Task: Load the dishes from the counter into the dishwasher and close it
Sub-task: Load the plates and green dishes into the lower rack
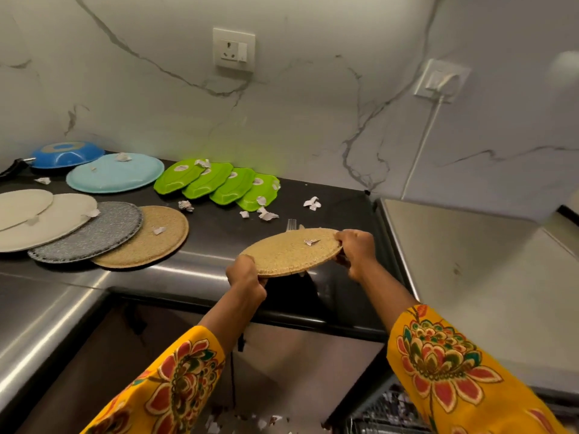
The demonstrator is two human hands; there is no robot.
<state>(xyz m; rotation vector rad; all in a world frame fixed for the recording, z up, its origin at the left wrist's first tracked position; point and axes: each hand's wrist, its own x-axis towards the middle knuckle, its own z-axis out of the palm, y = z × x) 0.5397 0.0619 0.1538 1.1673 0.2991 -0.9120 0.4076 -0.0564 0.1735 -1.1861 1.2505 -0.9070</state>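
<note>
Plates (94, 227) on counter (332, 208), left

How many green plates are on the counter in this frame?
4, in an overlapping row near the wall: leftmost green plate, second, third, rightmost. Paper scraps lie on them; none seems hidden.

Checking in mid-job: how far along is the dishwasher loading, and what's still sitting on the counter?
Early days. Nothing can be seen loaded: only a corner of the dishwasher rack shows at the bottom. In hand: both the left hand and right hand grip a tan plate with a paper scrap on it, above the counter edge. Left: four green plates, another tan plate, a grey plate, two cream plates, a light blue plate, a blue bowl, a fork.
</note>
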